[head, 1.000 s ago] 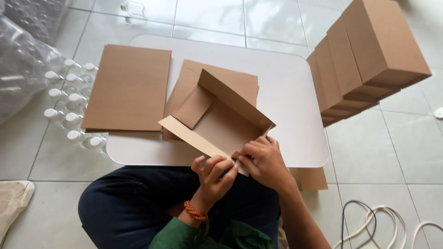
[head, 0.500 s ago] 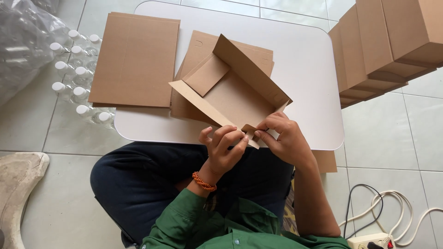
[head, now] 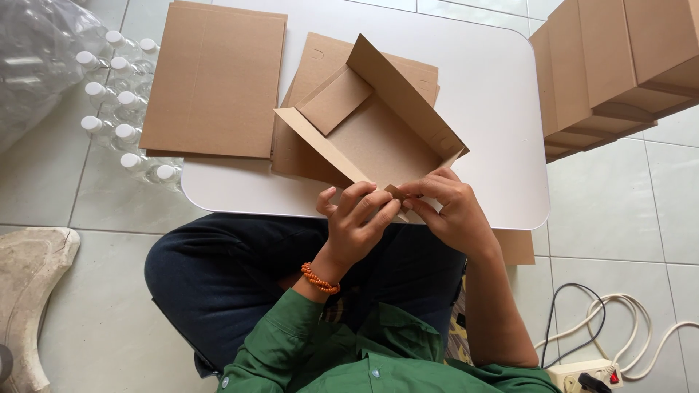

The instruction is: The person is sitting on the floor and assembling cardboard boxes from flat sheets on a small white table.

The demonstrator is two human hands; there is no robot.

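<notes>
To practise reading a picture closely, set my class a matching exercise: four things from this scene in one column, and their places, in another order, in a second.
Things
1. half-folded cardboard box
2. plastic bottles
3. finished boxes
4. power strip

Places
A. stacked at the table's right
B. on the floor, bottom right
C. on the floor, left of the table
D. on the table, held at its near corner by both hands

Pairs: 1-D, 2-C, 3-A, 4-B

My low white table (head: 502, 145) carries a flat cardboard sheet (head: 215, 80), a stack of cardboard blanks (head: 306, 149) and a half-folded carton (head: 378, 131).
</notes>
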